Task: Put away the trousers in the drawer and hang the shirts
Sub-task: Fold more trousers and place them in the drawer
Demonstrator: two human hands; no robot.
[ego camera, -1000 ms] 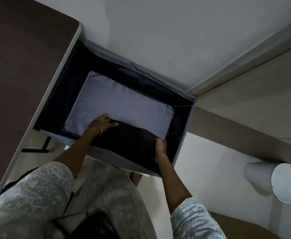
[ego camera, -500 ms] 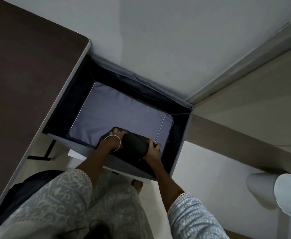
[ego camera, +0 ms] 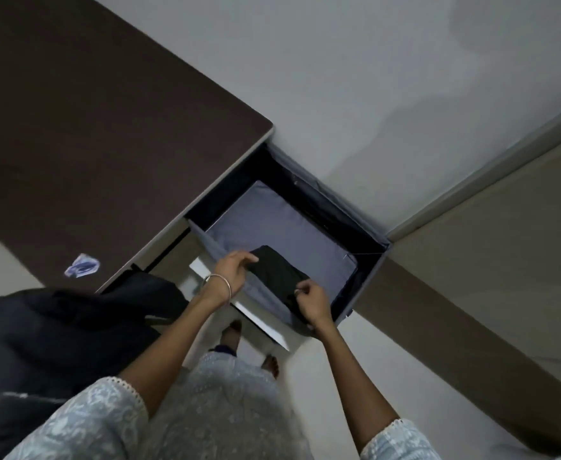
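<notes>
Folded black trousers (ego camera: 279,277) in fabric drawer (ego camera: 282,220)

Folded trousers (ego camera: 279,277) (black), in open drawer (ego camera: 289,220)
</notes>
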